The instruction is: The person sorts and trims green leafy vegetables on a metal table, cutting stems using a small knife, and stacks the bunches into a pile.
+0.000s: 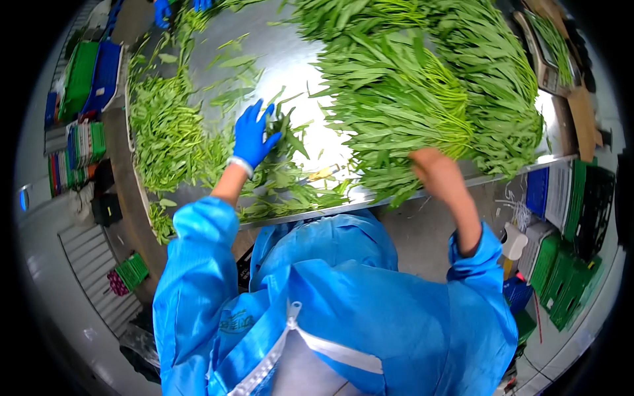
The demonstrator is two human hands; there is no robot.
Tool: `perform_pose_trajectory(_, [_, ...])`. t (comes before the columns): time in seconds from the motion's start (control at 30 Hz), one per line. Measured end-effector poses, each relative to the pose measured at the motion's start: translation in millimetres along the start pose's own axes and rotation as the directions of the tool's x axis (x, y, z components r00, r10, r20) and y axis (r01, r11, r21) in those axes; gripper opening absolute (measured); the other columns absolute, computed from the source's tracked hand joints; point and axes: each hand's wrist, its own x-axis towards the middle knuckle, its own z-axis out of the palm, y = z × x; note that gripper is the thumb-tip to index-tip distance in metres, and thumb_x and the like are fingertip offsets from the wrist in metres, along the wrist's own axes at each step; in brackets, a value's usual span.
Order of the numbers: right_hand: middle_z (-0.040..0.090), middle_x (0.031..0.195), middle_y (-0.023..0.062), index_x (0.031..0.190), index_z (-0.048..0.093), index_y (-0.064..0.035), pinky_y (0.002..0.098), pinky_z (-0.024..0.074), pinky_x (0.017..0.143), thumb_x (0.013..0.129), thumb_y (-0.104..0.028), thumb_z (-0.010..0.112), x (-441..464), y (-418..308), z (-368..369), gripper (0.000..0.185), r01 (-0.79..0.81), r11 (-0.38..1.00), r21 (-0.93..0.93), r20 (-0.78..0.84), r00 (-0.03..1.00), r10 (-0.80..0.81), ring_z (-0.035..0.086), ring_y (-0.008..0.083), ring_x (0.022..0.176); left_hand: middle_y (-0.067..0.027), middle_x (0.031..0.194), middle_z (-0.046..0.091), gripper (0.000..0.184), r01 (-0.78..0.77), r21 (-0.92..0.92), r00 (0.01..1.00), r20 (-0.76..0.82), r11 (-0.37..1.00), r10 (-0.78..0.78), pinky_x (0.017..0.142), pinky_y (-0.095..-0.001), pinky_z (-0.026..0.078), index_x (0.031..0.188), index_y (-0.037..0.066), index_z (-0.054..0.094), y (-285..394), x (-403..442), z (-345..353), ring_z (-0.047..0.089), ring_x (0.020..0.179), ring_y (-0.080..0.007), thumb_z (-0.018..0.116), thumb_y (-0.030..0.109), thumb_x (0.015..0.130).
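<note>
My left hand (253,136), in a blue glove, is over the metal table (281,49) with its fingers spread, beside loose leaves (287,135). Bare, my right hand (432,168) is at the table's front edge, by the lower stems of a large pile of leafy greens (396,99). Its fingers are curled and blurred, and whether anything is in them cannot be made out. A small yellow-handled tool (322,173) lies among loose leaves between my hands.
Cut greens (165,125) are heaped on the table's left side. At the top left show a co-worker's blue-gloved hands (162,12). A scale-like tray (548,53) with greens stands at the right. Green crates (561,284) are stacked at the lower right.
</note>
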Motion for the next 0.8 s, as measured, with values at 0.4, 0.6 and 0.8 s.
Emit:
perform_pose_trajectory(0.4, [0.058, 0.093, 0.0091, 0.100, 0.061, -0.0065, 0.0381, 0.0444, 0.082, 0.073, -0.005, 0.058, 80, -130, 178, 0.027, 0.256, 0.965, -0.050, 0.124, 0.961, -0.248, 0.055, 0.0289, 0.095, -0.0106, 0.142, 0.042, 0.065, -0.075, 0.037, 0.975, 0.214, 0.996, 0.065, 0.106, -0.0607, 0.022, 0.141, 0.022, 0.042, -44, -67, 33, 0.040, 0.128, -0.0367, 0.060, 0.043, 0.083])
perform_pose_trajectory(0.6, [0.056, 0.089, 0.0128, 0.094, 0.058, -0.0044, 0.0431, 0.0474, 0.072, 0.072, -0.002, 0.059, 84, -162, 174, 0.022, 0.117, 0.991, -0.058, 0.222, 0.970, -0.101, 0.056, 0.0332, 0.087, -0.0112, 0.141, 0.043, 0.068, 0.110, 0.066, 0.965, 0.233, 0.992, -0.122, 0.110, -0.0596, 0.017, 0.144, 0.024, 0.037, -163, -246, -12, 0.041, 0.127, -0.0347, 0.060, 0.033, 0.081])
perform_pose_trajectory(0.8, [0.058, 0.092, 0.0122, 0.099, 0.058, -0.0054, 0.0429, 0.0488, 0.072, 0.072, -0.004, 0.061, 109, -199, 187, 0.027, 0.038, 0.954, -0.297, 0.246, 0.968, 0.038, 0.057, 0.0328, 0.087, -0.0125, 0.142, 0.043, 0.074, 0.360, 0.405, 0.817, 0.299, 0.840, -0.494, 0.111, -0.0602, 0.019, 0.147, 0.027, 0.033, -348, -379, -73, 0.040, 0.129, -0.0356, 0.063, 0.029, 0.079])
